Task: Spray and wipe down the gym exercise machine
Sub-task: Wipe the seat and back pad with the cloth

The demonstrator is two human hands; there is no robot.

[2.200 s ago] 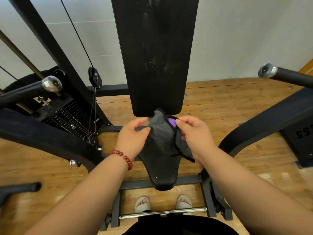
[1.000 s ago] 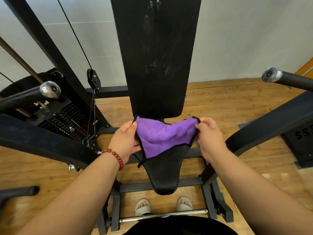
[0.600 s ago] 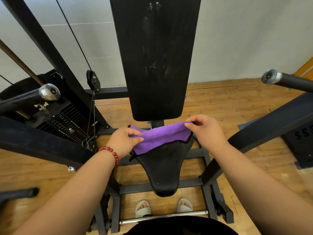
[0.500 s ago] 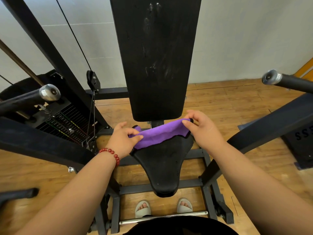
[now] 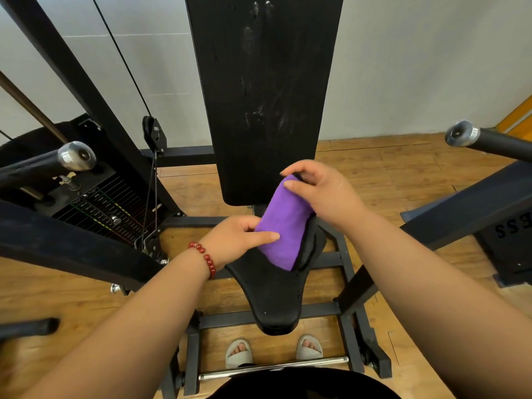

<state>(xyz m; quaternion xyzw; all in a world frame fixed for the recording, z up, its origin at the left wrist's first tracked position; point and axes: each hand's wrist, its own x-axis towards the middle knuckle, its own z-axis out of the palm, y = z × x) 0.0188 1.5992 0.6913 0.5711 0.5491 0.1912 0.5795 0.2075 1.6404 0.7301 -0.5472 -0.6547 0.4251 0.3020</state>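
While the purple cloth (image 5: 283,228) is hanging folded between both hands just above the back of the seat (image 5: 276,298), I am reading this as the folding step that comes ahead of the wipe. The right hand (image 5: 325,194) is pinching the cloth's upper end between thumb and curled fingers, in front of the lower edge of the back pad (image 5: 264,96). The left hand (image 5: 233,237) is gripping the cloth's lower left side, with the thumb lying across the purple face and the fingers curled at its edge.

To do this well, I am aiming to square the fold so the purple face is sitting outward as one flat pad, with the black trim tucked in and no loose corner dangling onto the seat. I am thinking the palm should be backing the whole fold, not just the fingertips, so the pressure is spreading evenly.

The back pad is showing whitish streaks (image 5: 259,116) down its middle, so I am planning long overlapping strokes from top to bottom there, and then the seat. I cannot tell whether the pad is wet with spray, so I am treating the streaks as my guide.
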